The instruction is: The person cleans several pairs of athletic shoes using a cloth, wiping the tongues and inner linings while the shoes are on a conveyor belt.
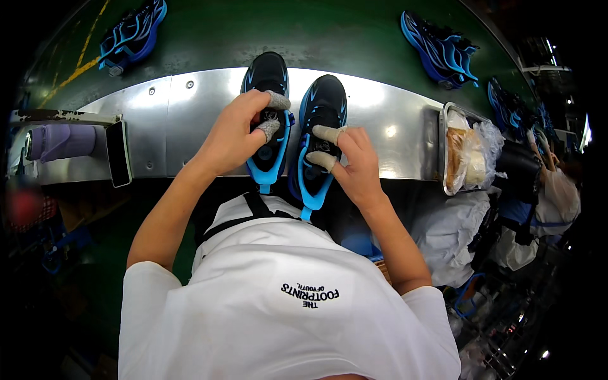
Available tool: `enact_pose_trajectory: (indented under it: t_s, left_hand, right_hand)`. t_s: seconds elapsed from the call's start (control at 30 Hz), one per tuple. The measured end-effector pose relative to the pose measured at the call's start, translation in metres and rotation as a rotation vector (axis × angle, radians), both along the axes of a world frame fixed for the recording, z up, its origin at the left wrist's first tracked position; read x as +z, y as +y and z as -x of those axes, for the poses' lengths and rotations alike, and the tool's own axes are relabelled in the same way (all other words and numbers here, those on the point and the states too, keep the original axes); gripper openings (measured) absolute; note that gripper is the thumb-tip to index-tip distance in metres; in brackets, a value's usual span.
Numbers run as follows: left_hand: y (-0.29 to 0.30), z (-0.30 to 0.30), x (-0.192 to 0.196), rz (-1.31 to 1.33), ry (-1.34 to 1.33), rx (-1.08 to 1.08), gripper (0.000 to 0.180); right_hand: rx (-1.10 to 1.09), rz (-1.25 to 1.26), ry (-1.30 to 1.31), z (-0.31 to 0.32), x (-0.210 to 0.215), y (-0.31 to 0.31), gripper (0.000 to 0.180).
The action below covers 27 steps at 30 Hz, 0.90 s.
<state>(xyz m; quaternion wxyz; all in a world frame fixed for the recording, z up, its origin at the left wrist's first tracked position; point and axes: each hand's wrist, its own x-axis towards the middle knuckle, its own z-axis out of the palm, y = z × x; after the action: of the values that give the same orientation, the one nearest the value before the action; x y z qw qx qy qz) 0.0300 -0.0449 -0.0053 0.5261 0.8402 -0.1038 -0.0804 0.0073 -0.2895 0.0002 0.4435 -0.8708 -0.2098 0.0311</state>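
A metal tray (442,152) sits at the right end of the metal surface (190,130), holding something brown (458,158) and clear, crumpled plastic (487,149); the wrapping makes its contents hard to identify. At the left end is a purple bottle (71,140), its inside hidden. A white bag (558,197) hangs at far right, its contents also out of sight.

Two black-and-blue shoes stand side by side before the person, toes pointing away. The left hand (239,132) is on the left shoe (266,71), the right hand (356,158) on the right shoe (325,95). Each has covered thumb and finger slightly apart at the tongue; whether they grip cannot be told. The hands hide parts of both openings, and darkness swallows the picture's edges.
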Motion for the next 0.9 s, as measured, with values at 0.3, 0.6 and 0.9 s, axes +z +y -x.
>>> enact_pose_trajectory:
  t_s: [0.3,0.6,0.9]
  left_hand:
    - [0.003,-0.004,-0.004,0.023,0.003,-0.049,0.037]
    - [-0.003,0.000,0.002,-0.092,-0.092,0.049,0.037]
    - [0.011,-0.001,-0.012,0.005,-0.002,-0.049,0.040]
  right_hand:
    - [0.059,0.003,0.000,0.001,-0.005,-0.005,0.046]
    - [0.095,-0.098,0.020,-0.002,0.000,-0.003,0.046]
    - [0.224,-0.027,0.024,-0.015,0.006,-0.015,0.041]
